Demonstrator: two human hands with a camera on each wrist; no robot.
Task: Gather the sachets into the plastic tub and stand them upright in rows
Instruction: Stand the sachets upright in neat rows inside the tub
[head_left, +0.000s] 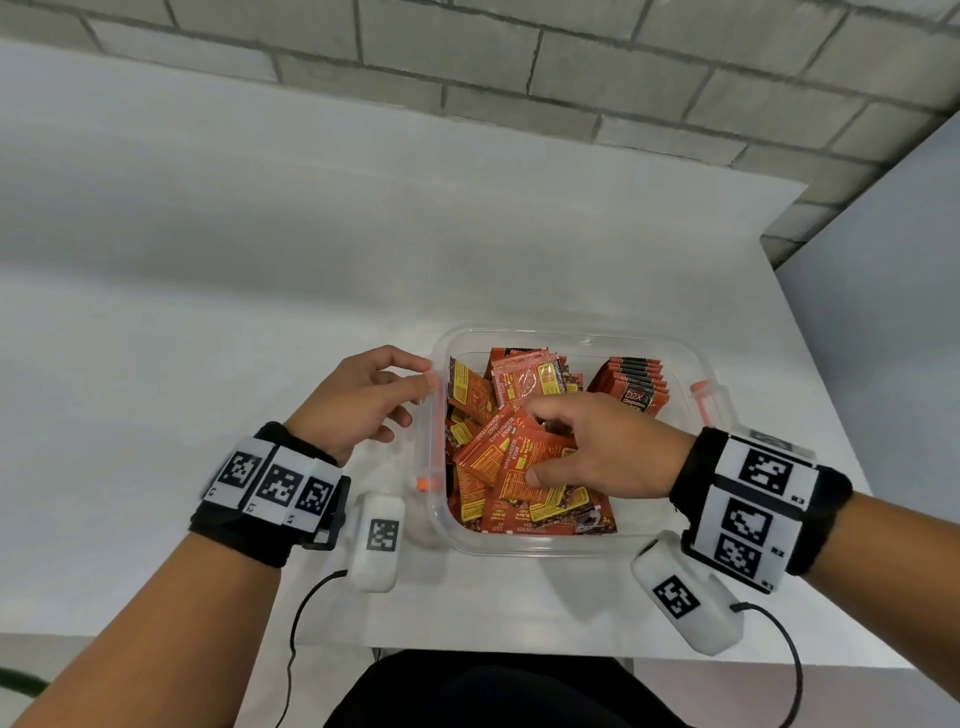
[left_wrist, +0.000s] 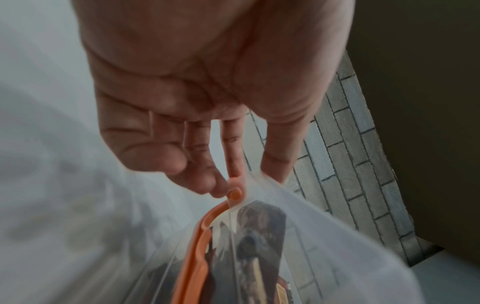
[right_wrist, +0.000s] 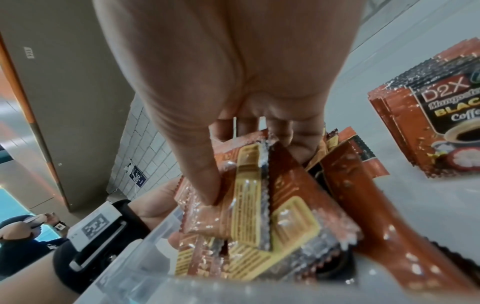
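A clear plastic tub (head_left: 571, 548) sits on the white table in front of me. Loose orange-red sachets (head_left: 483, 452) lie jumbled in its left and middle part. A short row of upright sachets (head_left: 636, 379) stands at the back right; the right wrist view shows that row (right_wrist: 428, 127) too. My right hand (head_left: 545, 441) is inside the tub, and there the right hand (right_wrist: 246, 164) pinches a few sachets (right_wrist: 249, 205) between thumb and fingers. My left hand (head_left: 415, 384) rests loosely bent fingers against the tub's left rim, beside the orange clip (left_wrist: 197, 242).
The white table (head_left: 208, 415) runs far to the left and ends near the tub on the right. A second orange clip (head_left: 701, 400) sits on the tub's right rim. A brick wall (head_left: 571, 78) stands behind. A person (right_wrist: 23, 232) is far off in the right wrist view.
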